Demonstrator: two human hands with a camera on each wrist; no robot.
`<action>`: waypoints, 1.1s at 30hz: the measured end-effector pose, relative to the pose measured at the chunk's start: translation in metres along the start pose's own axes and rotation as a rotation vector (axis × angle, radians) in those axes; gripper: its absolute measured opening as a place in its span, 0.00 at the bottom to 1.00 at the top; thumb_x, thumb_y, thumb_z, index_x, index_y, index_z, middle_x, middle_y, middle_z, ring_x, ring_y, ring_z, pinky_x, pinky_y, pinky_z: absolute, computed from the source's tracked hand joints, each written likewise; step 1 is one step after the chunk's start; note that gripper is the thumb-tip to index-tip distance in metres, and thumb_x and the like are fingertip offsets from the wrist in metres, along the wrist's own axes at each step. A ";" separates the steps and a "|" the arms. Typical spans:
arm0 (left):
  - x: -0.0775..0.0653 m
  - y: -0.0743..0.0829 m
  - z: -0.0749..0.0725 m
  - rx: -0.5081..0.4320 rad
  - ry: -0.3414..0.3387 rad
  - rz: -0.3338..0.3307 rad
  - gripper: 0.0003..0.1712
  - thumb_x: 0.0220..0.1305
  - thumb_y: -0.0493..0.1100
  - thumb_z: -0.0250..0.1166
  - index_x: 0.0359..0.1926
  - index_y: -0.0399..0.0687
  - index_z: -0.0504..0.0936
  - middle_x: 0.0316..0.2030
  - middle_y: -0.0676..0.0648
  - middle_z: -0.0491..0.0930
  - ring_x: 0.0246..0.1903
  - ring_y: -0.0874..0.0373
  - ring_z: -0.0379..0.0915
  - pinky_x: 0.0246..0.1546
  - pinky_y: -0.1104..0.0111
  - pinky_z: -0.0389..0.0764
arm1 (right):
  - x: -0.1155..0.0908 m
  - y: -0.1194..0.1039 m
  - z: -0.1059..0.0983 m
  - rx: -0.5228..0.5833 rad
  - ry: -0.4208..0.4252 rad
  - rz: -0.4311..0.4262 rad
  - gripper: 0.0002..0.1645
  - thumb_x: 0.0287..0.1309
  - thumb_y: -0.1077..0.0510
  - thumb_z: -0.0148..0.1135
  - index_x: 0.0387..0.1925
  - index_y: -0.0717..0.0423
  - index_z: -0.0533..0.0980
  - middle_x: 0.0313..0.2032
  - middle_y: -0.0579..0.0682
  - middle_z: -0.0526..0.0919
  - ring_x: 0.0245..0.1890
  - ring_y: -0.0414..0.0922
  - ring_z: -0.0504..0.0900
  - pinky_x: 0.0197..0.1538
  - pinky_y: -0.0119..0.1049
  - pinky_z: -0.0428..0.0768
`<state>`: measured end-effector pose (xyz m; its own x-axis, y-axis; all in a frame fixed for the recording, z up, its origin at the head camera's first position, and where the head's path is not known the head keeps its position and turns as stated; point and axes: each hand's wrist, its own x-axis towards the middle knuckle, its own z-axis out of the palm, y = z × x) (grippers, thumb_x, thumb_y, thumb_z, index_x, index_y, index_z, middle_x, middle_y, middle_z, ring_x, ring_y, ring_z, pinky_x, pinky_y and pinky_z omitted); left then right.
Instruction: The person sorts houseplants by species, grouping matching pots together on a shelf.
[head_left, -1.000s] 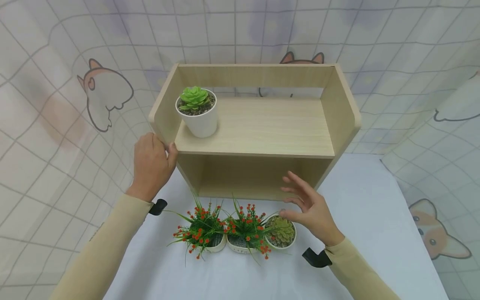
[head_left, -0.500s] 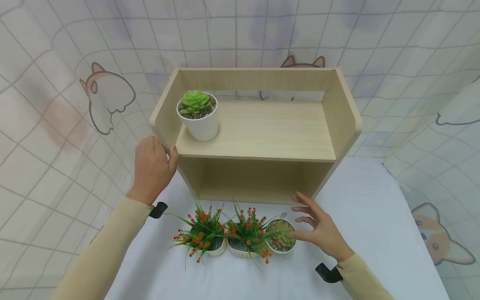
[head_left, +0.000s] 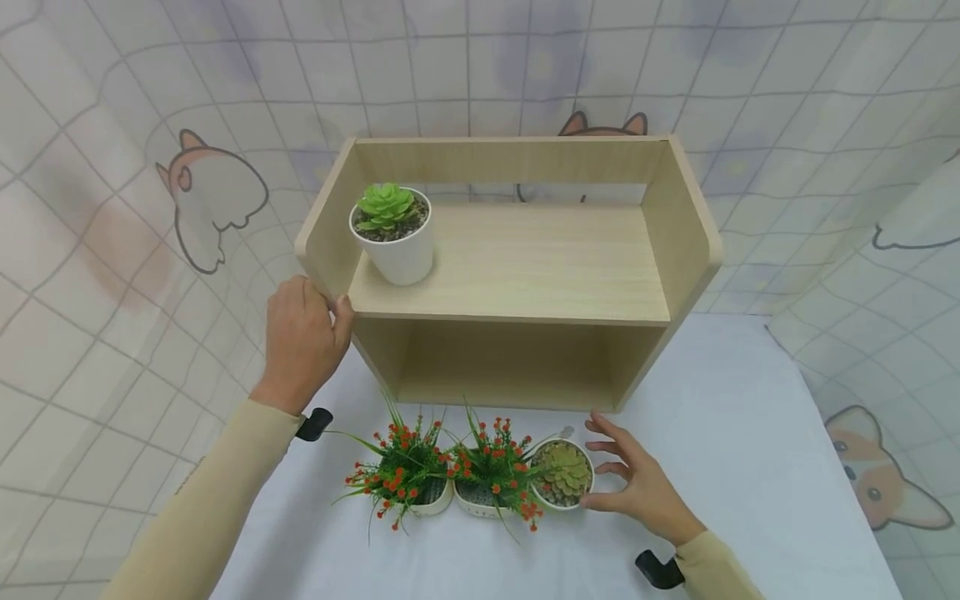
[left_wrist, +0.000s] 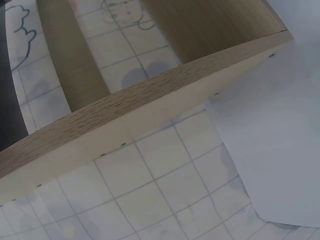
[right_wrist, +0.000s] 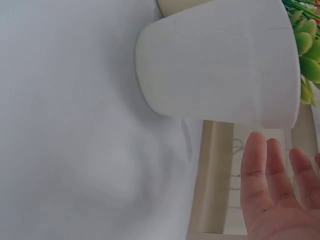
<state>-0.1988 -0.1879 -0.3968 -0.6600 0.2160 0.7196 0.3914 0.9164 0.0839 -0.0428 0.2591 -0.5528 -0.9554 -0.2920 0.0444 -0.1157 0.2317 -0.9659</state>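
My left hand (head_left: 302,342) grips the left side panel of a two-tier wooden shelf (head_left: 540,258), thumb toward the front; the left wrist view shows a panel edge (left_wrist: 135,105) but no hand. My right hand (head_left: 641,485) stands just right of a white pot with a pale green succulent (head_left: 562,472), fingers bent slightly and spread. In the right wrist view the white pot (right_wrist: 215,65) lies close to the fingertips (right_wrist: 256,142), with a narrow gap at those fingers. Whether the thumb touches the pot is unclear.
On the shelf's upper tier, at the left, sits a white pot with a bright green succulent (head_left: 401,250). Two red-flowered plants (head_left: 401,471) in white pots line up left of the pale succulent on the white tablecloth (head_left: 465,558). Grid-patterned cloth (head_left: 495,75) hangs behind.
My right hand has moved from above the pale succulent, right and down, to the pot's right side. The left hand stays on the shelf panel.
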 end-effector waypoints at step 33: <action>-0.001 0.000 0.001 -0.003 -0.009 -0.016 0.20 0.73 0.45 0.48 0.30 0.32 0.68 0.26 0.35 0.68 0.28 0.38 0.63 0.31 0.51 0.63 | -0.009 0.022 0.035 -0.123 0.043 0.117 0.66 0.36 0.55 0.87 0.77 0.35 0.61 0.71 0.50 0.71 0.63 0.23 0.68 0.56 0.33 0.83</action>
<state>-0.1989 -0.1879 -0.3978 -0.6718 0.2047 0.7119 0.3830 0.9186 0.0972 -0.0272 0.2340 -0.5833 -0.9748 -0.2165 -0.0533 -0.0325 0.3748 -0.9265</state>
